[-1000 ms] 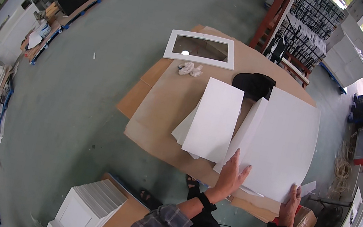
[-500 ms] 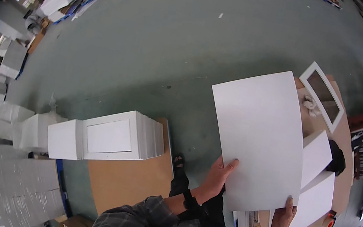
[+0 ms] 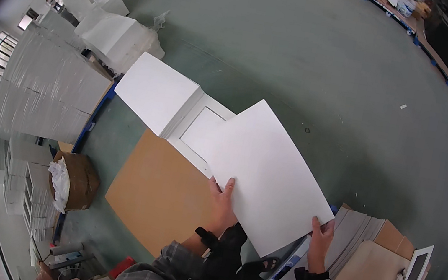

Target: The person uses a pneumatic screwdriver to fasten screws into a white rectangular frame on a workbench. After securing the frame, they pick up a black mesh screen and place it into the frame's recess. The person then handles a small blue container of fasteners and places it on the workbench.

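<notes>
A plain white rectangular panel (image 3: 274, 176) is held up in front of me by both hands. My left hand (image 3: 220, 204) grips its near left edge, thumb on top and fingers beneath. My right hand (image 3: 320, 241) pinches the near right corner, with its thumb on the upper face. Beyond the left hand, the panel covers part of a white framed door panel (image 3: 200, 128) with a recessed middle. A stack of plain white panels (image 3: 157, 92) stands next to that one. Both are by a brown board (image 3: 160, 195).
To my right, a table (image 3: 372, 268) carries white panels and a white frame with a dark opening (image 3: 411, 278). Wrapped white stacks (image 3: 53, 86) and a cardboard box (image 3: 76, 180) stand at left. Loaded pallets (image 3: 412, 23) line the far right.
My view has turned left, away from the table. Both hands have carried the white panel from beside the table toward the stacks, where it now overlaps the framed door panel in view.
</notes>
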Demonstrator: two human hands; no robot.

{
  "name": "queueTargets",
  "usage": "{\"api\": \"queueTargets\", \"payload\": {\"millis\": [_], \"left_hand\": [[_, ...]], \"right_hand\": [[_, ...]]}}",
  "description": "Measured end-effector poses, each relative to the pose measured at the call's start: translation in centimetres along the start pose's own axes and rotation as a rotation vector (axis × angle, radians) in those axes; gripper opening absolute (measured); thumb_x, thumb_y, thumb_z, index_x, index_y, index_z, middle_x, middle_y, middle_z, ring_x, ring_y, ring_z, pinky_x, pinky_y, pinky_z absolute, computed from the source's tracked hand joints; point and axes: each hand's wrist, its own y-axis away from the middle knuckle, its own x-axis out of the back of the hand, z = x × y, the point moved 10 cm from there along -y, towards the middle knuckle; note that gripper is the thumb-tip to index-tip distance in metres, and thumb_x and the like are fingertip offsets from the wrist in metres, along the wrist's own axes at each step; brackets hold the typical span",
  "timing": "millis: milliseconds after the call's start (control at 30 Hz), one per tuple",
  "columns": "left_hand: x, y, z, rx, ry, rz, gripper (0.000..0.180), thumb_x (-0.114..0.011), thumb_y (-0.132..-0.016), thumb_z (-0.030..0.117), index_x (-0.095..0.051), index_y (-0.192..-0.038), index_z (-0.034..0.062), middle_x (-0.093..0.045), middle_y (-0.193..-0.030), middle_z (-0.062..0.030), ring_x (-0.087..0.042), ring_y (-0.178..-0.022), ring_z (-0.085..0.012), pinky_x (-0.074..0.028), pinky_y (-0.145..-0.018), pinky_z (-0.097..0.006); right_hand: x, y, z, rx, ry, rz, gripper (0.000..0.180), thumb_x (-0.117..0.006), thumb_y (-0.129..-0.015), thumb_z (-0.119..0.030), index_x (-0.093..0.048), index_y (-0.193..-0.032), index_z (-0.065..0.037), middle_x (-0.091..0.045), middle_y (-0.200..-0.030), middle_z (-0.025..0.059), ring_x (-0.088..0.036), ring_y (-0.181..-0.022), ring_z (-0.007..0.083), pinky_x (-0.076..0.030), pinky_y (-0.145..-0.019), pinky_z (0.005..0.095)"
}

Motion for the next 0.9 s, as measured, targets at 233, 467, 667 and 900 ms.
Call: {"api": "queueTargets", "payload": {"millis": [233,467,667,900], "left_hand": [[6.7,-9.5,-3.0,-0.170,0.003,0.310,0.070,-0.067,-0.100,0.030,-0.034,-0.148,-0.0079,-0.053,-0.133,-0.0215,-0.053,-0.117,-0.0270,-0.044,-0.102,-0.041],[9.4,-13.1,-4.2,-0.070,-0.242,0.390,0.070,-0.073,-0.096,0.027,-0.039,-0.146,-0.0074,-0.050,-0.128,-0.0187,-0.051,-0.109,-0.0270,-0.044,-0.099,-0.041],[10.0,-14.6,-4.7,-0.055,-0.322,0.439,0.081,-0.077,-0.091,0.029,-0.033,-0.148,-0.0078,-0.042,-0.136,-0.0225,-0.049,-0.115,-0.0306,-0.044,-0.102,-0.044],[10.5,-15.8,-6.0,-0.194,-0.263,0.482,0.089,-0.076,-0.090,0.021,-0.023,-0.154,-0.0082,-0.033,-0.152,-0.0306,-0.035,-0.141,-0.0432,-0.033,-0.118,-0.049]], "right_hand": [[-14.5,-7.7,-2.7,0.147,0.162,-0.091,0.069,-0.068,-0.096,-0.013,-0.035,-0.156,-0.005,-0.051,-0.142,0.0173,-0.056,-0.121,0.0232,-0.049,-0.100,0.0354],[-19.9,-10.7,-0.9,0.116,0.136,-0.127,0.072,-0.070,-0.095,-0.013,-0.034,-0.158,-0.008,-0.047,-0.147,0.0183,-0.056,-0.120,0.0238,-0.050,-0.100,0.0347],[-21.4,-11.0,-1.2,0.150,0.176,-0.107,0.074,-0.071,-0.094,-0.014,-0.034,-0.158,-0.008,-0.048,-0.148,0.0202,-0.056,-0.123,0.0261,-0.050,-0.101,0.0363],[-22.6,-12.3,0.1,0.167,0.344,-0.055,0.080,-0.073,-0.091,-0.018,-0.032,-0.159,-0.011,-0.044,-0.153,0.0236,-0.057,-0.123,0.0315,-0.049,-0.101,0.0382]]}}
